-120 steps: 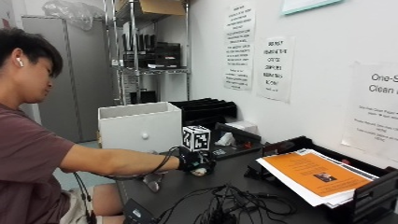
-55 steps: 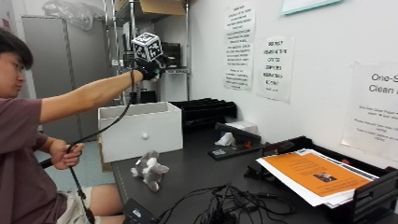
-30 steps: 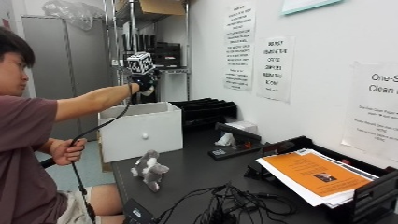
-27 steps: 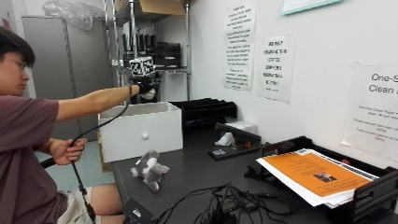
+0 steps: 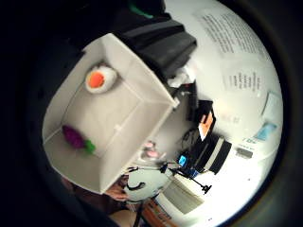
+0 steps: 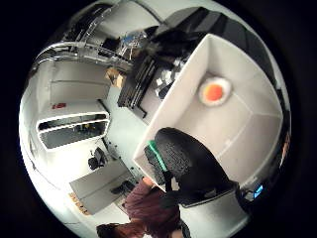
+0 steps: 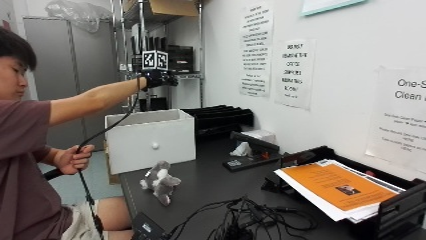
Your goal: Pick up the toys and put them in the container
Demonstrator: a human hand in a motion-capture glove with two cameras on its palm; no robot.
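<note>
White container (image 7: pixel 150 137) sits right under my gloved right hand (image 7: pixel 157 78), with an egg toy (image 5: pixel 100 79) and a purple toy (image 5: pixel 76 138) already inside. Can't tell if the grip is clenched. I'd guess the grey plush (image 7: pixel 160 181) on the counter (image 7: pixel 206 187) comes next.

Two toys (image 5: pixel 97 79) lie in the container (image 7: pixel 150 140), apparently well apart.
</note>
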